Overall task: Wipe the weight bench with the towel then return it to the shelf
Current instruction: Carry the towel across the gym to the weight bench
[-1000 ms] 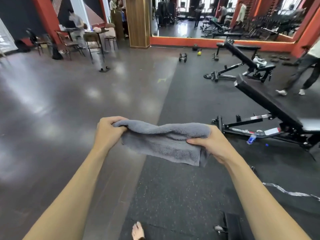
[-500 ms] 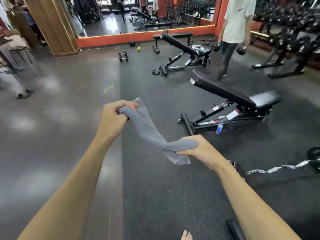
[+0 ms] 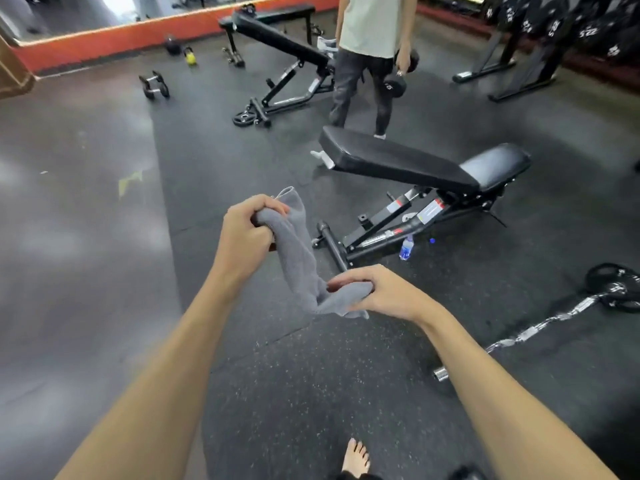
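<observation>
A grey towel (image 3: 300, 258) hangs bunched between both hands in the middle of the view. My left hand (image 3: 247, 233) grips its upper end, and my right hand (image 3: 384, 292) pinches its lower end. The black weight bench (image 3: 398, 161) stands just beyond and to the right, its backrest inclined and its seat pad at the right end. Both hands are short of the bench and do not touch it. No shelf is in view.
A person with a dumbbell (image 3: 370, 57) stands right behind the bench. A water bottle (image 3: 406, 247) lies by the bench frame. A curl bar with a plate (image 3: 561, 317) lies on the floor at right. A second bench (image 3: 277, 39), dumbbells (image 3: 154, 84) and a weight rack (image 3: 540, 36) stand farther back.
The view has swung right and downward, and the bench is now closer and more central. The towel went from spread flat between my hands to bunched and hanging diagonally, my right hand lower.
</observation>
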